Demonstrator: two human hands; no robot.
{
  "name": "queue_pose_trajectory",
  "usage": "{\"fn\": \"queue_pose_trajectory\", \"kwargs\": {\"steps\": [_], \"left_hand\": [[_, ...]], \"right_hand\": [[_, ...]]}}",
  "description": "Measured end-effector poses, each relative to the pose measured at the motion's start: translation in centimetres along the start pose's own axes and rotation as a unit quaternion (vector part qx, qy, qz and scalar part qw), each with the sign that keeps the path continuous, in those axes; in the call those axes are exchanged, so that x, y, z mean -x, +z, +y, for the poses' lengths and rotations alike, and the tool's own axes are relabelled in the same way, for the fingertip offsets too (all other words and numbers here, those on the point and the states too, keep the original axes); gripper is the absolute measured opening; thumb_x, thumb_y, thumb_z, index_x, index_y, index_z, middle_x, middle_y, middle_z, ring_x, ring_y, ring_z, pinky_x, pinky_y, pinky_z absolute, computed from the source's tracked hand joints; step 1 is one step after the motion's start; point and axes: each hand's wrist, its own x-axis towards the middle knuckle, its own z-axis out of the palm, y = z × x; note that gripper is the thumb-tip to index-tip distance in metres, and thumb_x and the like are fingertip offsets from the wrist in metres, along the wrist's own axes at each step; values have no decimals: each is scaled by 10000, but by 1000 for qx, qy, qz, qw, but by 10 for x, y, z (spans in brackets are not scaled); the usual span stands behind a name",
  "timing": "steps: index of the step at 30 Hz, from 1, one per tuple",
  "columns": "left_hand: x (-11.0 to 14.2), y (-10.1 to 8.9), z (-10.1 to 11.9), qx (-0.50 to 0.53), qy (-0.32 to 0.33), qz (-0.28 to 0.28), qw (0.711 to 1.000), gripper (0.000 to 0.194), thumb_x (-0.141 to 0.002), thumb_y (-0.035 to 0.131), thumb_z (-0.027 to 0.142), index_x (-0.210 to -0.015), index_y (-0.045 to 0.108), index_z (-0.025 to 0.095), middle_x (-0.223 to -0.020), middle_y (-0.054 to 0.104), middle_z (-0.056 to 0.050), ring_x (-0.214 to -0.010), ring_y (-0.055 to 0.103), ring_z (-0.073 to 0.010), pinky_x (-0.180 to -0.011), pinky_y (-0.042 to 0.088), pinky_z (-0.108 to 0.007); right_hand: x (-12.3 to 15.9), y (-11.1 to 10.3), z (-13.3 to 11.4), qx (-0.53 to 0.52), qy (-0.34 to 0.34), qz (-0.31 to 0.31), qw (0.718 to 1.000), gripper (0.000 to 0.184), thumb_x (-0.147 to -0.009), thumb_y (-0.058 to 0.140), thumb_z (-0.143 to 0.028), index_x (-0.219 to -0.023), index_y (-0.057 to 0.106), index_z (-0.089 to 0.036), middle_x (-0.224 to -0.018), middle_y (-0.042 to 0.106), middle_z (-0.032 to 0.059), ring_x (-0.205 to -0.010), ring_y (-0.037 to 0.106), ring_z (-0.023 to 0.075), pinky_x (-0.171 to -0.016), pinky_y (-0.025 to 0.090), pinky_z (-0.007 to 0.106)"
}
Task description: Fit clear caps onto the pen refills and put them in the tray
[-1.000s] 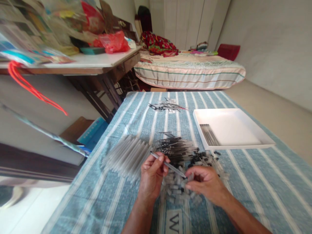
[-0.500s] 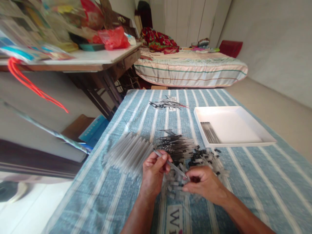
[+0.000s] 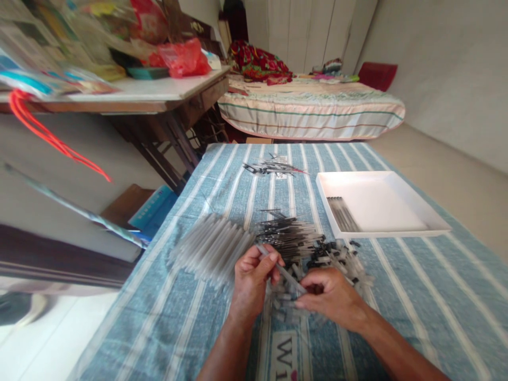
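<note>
A grey translucent pen [image 3: 289, 276] slants down to the right between my hands. My left hand [image 3: 256, 278] pinches it near its upper end with thumb and fingers. At the lower end, my right hand [image 3: 331, 297] has its thumb and fingers closed on a clear pen cap, mostly hidden by the fingers. Beneath the hands lies a heap of clear pen caps [image 3: 283, 307]. Beyond the pen is a pile of dark ink refills [image 3: 288, 235], with small black plugs [image 3: 319, 254] at its right. A row of grey pen barrels [image 3: 214, 248] lies left of my left hand.
A shallow white box [image 3: 381, 203] on the right holds several pens [image 3: 342, 214] along its left side. More loose refills [image 3: 273, 168] lie near the far end of the striped tablecloth [image 3: 198, 328]. A cluttered side table [image 3: 194, 87] stands left, a bed [image 3: 313, 116] beyond.
The cap in my right hand has gone from just off the pen's tip onto its lower end. My left hand has shifted slightly right with the pen.
</note>
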Motion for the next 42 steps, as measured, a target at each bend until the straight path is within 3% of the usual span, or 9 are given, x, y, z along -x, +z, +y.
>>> {"fn": "queue_pose_trajectory", "kwargs": {"steps": [9,14,20,24,28,32,35,39,42], "left_hand": [[-1,0,-1,6,-11,25,1000,171,-698,676,279,-744,563,159,-654,680,-8,-411,530,-82,-382,385,-179],[-1,-1,-1,-6,-21,25,999,163,-724,656,274,-748,555,148,-651,684,-24,-427,565,-102,-388,422,-191],[-1,2,-2,-17,-12,37,999,180,-705,672,273,-735,544,151,-646,687,-21,-446,586,-115,-418,469,-214],[-2,-2,0,-14,-14,39,999,171,-707,668,261,-740,541,151,-637,685,-17,-437,577,-110,-418,469,-213],[-3,-5,6,-3,-2,52,999,165,-687,683,241,-737,557,147,-647,687,-15,-428,564,-97,-409,455,-198],[-5,-3,7,-2,13,36,999,155,-691,685,245,-732,573,145,-653,685,-13,-425,557,-97,-405,448,-202],[-6,-4,4,-4,-2,13,1000,154,-695,688,251,-728,581,146,-657,680,-10,-423,555,-103,-405,450,-218],[-5,-5,1,-14,-2,6,1000,164,-694,690,271,-738,597,143,-684,679,-17,-440,553,-102,-420,454,-224],[-4,-5,3,-45,17,27,998,248,-688,689,316,-847,623,138,-781,699,-58,-526,593,-134,-475,485,-250]], "right_hand": [[6,-4,0,-12,-59,46,997,164,-732,585,-273,-613,601,-161,-554,468,-30,-523,436,95,-483,328,201],[8,1,3,0,-34,32,999,213,-819,477,-287,-653,556,-179,-548,464,-34,-492,444,95,-473,326,203],[4,6,-2,40,-62,77,994,248,-820,459,-257,-583,439,-188,-514,349,-52,-491,361,89,-482,286,206],[-2,6,-5,59,-77,73,993,259,-805,468,-232,-558,404,-186,-521,327,-56,-504,332,84,-480,265,200],[-7,3,-16,122,-96,62,986,231,-824,470,-237,-602,492,-177,-535,431,-50,-516,406,84,-509,295,196],[-14,-1,-28,238,-136,64,959,158,-845,478,-245,-765,601,-187,-709,600,-6,-657,544,113,-609,350,208],[-18,2,-32,315,-153,80,933,178,-843,483,-228,-751,632,-200,-733,620,10,-710,568,133,-650,357,228],[-21,4,-36,332,-172,98,922,151,-818,518,-222,-745,650,-230,-691,619,-9,-692,566,131,-644,353,233],[-24,-16,-35,312,-156,125,929,187,-808,533,-228,-649,629,-199,-654,610,-9,-652,557,117,-610,352,218]]}}
